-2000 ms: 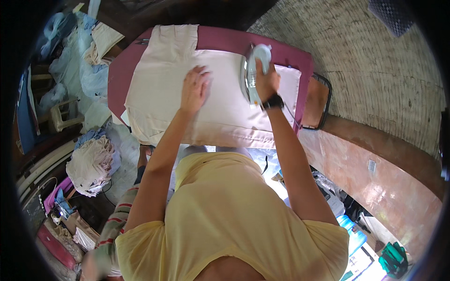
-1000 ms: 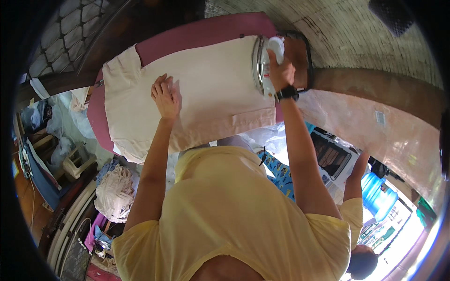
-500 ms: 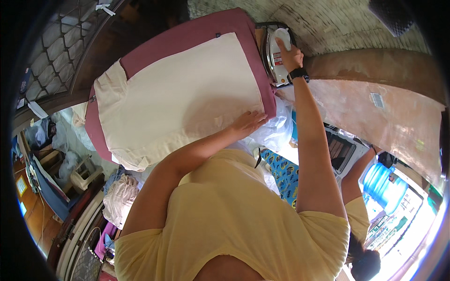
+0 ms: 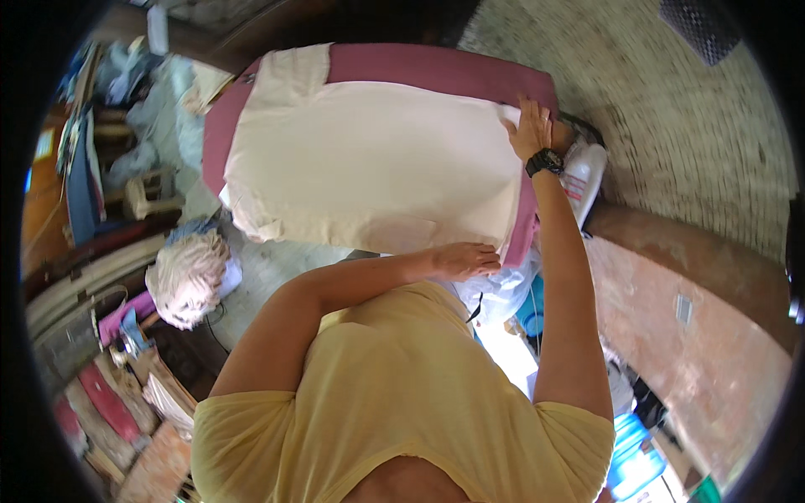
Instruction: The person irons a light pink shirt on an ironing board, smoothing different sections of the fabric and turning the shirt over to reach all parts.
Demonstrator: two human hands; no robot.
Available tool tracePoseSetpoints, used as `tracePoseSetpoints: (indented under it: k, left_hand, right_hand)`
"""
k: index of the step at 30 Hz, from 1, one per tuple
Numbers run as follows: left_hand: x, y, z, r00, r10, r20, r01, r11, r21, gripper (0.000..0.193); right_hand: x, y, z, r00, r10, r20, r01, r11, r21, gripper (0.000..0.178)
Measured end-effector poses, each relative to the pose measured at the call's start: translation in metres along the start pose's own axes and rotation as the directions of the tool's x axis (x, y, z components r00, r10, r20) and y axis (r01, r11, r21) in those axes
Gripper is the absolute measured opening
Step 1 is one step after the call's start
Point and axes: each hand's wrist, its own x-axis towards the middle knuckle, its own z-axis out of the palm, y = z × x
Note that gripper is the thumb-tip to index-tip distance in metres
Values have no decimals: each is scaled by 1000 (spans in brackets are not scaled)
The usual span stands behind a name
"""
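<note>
Maroon ironing board [image 4: 436, 65] | cream garment [image 4: 377, 159] flat on it | left hand [image 4: 465, 261] at near-right corner, right hand [image 4: 530, 132] at far-right; can't tell if fingers pinch fabric | risk: uneven tug could crease it; clothes iron [image 4: 589, 178] beside right wrist could burn if brushed

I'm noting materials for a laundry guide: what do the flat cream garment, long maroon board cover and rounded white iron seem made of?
Flat cream garment: matte, woven-looking fabric, perhaps cotton; soft folds show.
Long maroon board cover: probably dull fabric; even, unshiny surface.
Rounded white iron: likely smooth plastic body; opaque, curved shell.
</note>
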Motion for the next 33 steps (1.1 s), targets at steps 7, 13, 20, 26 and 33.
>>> tracePoseSetpoints:
  k: [7,13,20,26,33]
  left_hand:
    - [-93,57,-106,828,-285,-482,224,958,-181,16]
    - [-181,85,-129,-94,-554,-827,442,722,-533,20]
    - [-307,113,-184,-68,-721,-690,496,575,-650,12]
    - [-340,143,-195,-126,-538,-834,816,422,-396,10]
    - [-483,83,-207,-375,-357,-856,776,385,-500,14]
  right_hand:
    - [9,21,33,882,42,469,-253,882,397,31]
    - [31,-122,-117,824,-10,566,-564,-111,818,32]
    - [44,-308,-259,960,-256,117,-167,-186,968,31]
    - [43,-412,-296,900,-415,-133,47,-210,977,31]
    - [34,-478,-338,820,-484,-305,228,-214,950,31]
